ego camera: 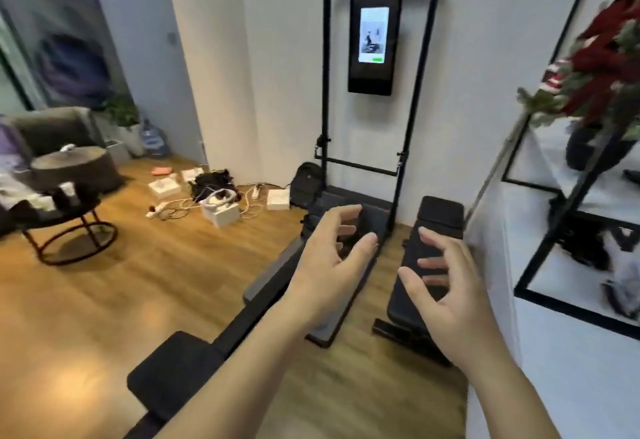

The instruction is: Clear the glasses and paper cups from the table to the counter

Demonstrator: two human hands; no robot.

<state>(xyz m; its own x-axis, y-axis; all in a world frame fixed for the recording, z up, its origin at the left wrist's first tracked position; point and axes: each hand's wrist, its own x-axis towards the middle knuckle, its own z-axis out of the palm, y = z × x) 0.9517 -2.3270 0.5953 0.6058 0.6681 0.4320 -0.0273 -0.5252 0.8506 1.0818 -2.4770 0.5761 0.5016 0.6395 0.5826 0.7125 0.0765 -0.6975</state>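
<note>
My left hand (pixel 330 262) and my right hand (pixel 446 286) are stretched out in front of me at mid-frame, fingers spread, nothing in either. They hover over dark exercise gear on the floor. Far off at the left edge stands a small round black table (pixel 74 210) with a few blurred dark and pale cups or glasses (pixel 69 192) on it; I cannot tell them apart. A white counter (pixel 571 352) with a black frame runs along the right side, close to my right hand.
A black bench (pixel 427 265) and a rack with a lit screen (pixel 375 38) stand ahead against the wall. White boxes and cables (pixel 218 204) litter the wooden floor. A grey armchair (pixel 52 130) and a stump-like stool (pixel 74 168) sit at the left. Red flowers (pixel 602 57) are at the right.
</note>
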